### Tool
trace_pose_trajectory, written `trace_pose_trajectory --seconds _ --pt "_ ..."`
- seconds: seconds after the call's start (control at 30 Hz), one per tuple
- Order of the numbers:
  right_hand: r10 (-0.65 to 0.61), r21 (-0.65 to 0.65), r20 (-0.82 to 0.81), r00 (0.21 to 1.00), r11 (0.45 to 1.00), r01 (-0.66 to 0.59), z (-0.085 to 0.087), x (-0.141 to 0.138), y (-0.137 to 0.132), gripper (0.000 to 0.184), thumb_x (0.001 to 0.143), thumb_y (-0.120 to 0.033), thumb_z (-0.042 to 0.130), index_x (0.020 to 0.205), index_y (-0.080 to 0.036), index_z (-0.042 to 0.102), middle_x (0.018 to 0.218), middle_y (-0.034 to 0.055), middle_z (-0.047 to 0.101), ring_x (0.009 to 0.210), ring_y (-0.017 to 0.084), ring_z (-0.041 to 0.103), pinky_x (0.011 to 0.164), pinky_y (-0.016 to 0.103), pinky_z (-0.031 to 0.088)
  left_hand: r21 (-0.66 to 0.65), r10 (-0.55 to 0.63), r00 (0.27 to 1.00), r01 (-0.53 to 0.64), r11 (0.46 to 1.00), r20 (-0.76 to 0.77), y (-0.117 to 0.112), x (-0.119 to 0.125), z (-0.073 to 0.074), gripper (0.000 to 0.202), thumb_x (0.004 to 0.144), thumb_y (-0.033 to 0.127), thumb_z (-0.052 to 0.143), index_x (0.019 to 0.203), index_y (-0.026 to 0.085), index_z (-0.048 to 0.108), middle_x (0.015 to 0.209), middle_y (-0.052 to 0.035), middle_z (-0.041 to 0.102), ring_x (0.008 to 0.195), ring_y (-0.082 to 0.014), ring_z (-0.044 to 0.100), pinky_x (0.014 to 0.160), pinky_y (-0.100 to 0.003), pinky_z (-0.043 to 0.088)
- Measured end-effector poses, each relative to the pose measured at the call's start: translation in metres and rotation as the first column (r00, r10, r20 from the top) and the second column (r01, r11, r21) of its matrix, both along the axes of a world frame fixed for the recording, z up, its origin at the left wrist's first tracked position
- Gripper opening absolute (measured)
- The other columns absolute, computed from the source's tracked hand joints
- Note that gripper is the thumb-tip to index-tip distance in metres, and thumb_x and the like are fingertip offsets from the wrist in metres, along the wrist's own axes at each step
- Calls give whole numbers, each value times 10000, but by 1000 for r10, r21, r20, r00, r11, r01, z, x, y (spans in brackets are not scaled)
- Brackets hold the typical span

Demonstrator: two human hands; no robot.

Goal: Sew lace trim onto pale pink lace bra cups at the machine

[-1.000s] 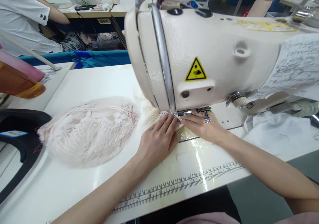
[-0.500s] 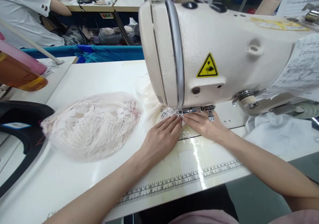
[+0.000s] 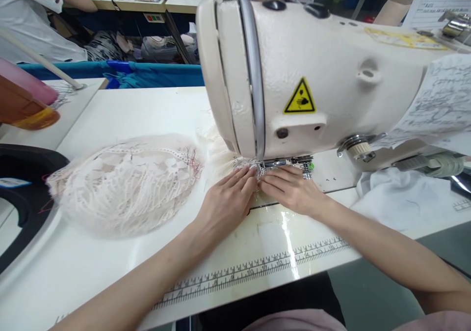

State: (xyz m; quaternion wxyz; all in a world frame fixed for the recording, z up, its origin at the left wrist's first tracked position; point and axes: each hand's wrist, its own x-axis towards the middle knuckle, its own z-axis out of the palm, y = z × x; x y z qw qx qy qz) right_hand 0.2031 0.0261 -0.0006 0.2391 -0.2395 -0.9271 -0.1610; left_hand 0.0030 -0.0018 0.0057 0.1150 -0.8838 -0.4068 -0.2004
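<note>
A cream lace fabric (image 3: pixel 216 150) lies under the head of a white sewing machine (image 3: pixel 316 75), partly hidden by the machine and my hands. My left hand (image 3: pixel 228 196) is closed on its near edge, fingers together and tips close to the presser foot (image 3: pixel 274 164). Just right of it, my right hand (image 3: pixel 294 188) has bent fingers gripping the same lace, beside the metal attachment (image 3: pixel 304 166) at the needle area. The thumbs and the edge between the fingertips are mostly hidden. Left of my hands lies a pile of pale lace pieces (image 3: pixel 128 183) with loose reddish threads.
A ruler strip (image 3: pixel 253 269) runs along the front of the white table (image 3: pixel 154 110). White cloth (image 3: pixel 401 196) lies at the right. A black curved object (image 3: pixel 33 166) and an amber-pink thread cone (image 3: pixel 27 97) stand left. Another person's sleeve (image 3: pixel 33 7) shows behind.
My right hand has shifted slightly left and its fingers are more bent. Both hands stay on the lace. The whole view has moved a little; a green light now shows by the attachment.
</note>
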Motion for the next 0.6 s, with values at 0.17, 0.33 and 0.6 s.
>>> trace_pose_trajectory --seconds 0.17,0.33,0.6 --pt "-2 25 4 1000 1000 2 -1 -4 0 215 914 -68 477 897 -195 650 926 -32 732 932 122 639 913 290 519 13 6 1000 -6 1000 12 0 0 -1 282 926 155 418 1072 53 636 1165 -159 681 1107 -251 644 978 -384 536" --pt "-20 -84 -33 999 996 18 -3 -2 1 213 911 -64 475 937 -194 643 951 -16 723 964 127 632 873 295 518 24 9 1000 -9 1000 -1 1 -1 -1 241 911 164 444 1039 87 634 1182 -139 678 1090 -245 653 983 -396 528" --pt "-62 -334 -143 988 943 11 -11 4 6 256 922 -143 466 1116 -198 625 1114 19 691 985 143 635 814 305 506 12 15 1000 -15 1000 24 1 -4 -3 272 887 120 435 1090 100 615 1237 -129 650 1151 -232 619 1018 -396 504"
